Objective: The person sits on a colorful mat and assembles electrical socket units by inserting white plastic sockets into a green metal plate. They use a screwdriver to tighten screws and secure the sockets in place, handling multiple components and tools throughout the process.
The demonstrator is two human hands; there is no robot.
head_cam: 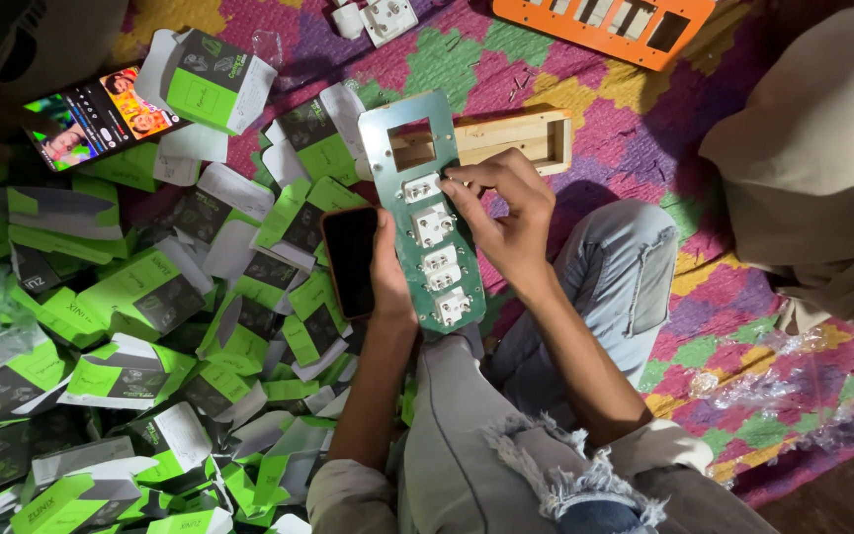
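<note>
Fingers of the left hand (387, 282) grip the green switch panel (427, 213) mid-frame, steadying it over the knee, while the right hand (506, 213) pinches a white socket (421, 187) near its top.

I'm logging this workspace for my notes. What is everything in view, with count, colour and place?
Green rectangular switch panel: one, holding four white sockets, centre, over the lap.
Open wooden box: one, pale, behind the panel.
Orange slotted plastic panel: one, top edge.
Loose white sockets: two, top centre.
Green-and-white cardboard boxes: many, uncounted, heaped at left.
Lit phone: one, upper left.
Dark phone: one, beside the panel.
Patterned mat: one, pink, green and yellow, underneath.
Left hand: holds the panel's left edge.
Right hand: fingertips on the top socket.
</note>
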